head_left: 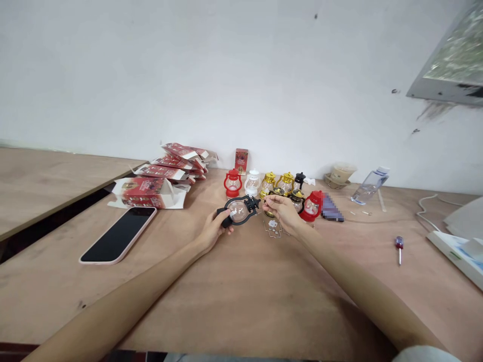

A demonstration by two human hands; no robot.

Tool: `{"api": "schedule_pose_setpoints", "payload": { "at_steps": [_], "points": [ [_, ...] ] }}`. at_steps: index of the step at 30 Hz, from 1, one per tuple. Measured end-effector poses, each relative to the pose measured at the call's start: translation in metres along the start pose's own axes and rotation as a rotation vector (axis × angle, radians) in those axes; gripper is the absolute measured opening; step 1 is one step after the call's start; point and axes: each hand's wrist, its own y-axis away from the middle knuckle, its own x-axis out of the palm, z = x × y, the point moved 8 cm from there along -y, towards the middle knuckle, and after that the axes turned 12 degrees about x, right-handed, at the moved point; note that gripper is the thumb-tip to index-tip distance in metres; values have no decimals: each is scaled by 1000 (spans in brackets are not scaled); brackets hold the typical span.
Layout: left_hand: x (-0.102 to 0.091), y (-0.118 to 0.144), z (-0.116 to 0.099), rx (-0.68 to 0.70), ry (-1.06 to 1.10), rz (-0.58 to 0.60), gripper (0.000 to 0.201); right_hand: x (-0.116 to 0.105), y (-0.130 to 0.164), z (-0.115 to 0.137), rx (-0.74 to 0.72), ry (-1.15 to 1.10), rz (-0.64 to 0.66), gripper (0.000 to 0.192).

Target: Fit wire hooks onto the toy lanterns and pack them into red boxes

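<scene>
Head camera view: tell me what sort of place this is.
Probably a small hand-assembly or packing bench: a row of toy lanterns by the wall, flat printed cartons stacked beside them, and a screwdriver lying on the wooden table.

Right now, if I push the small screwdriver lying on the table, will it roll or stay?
The screwdriver would probably roll: its handle looks rounded and it lies flat on the smooth wooden table. It seems light, being thin and short beside the bottle. Nothing near it would stop it.

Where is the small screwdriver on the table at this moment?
In the head view, the screwdriver lies alone on the wooden table, right of the right hand, below the water bottle.
</scene>
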Motion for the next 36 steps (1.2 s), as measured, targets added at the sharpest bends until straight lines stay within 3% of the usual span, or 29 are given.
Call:
{"api": "schedule_pose_setpoints", "payload": {
  "at_steps": [7, 15, 22, 36],
  "points": [
    [4, 0, 0, -8, 25, 44, 33, -2, -3, -3, 4, 24, 8, 36],
    [10, 1, 4, -71, 78, 118, 32, 9, -1, -12, 4, 95, 52, 25],
    [11, 1, 7, -77, 68, 130, 32, 19, 9, 7, -214, 309, 122, 20],
    [9, 1, 8, -93, 70, 116, 33, 16, 14, 18, -337, 553, 54, 21]
  ]
}}
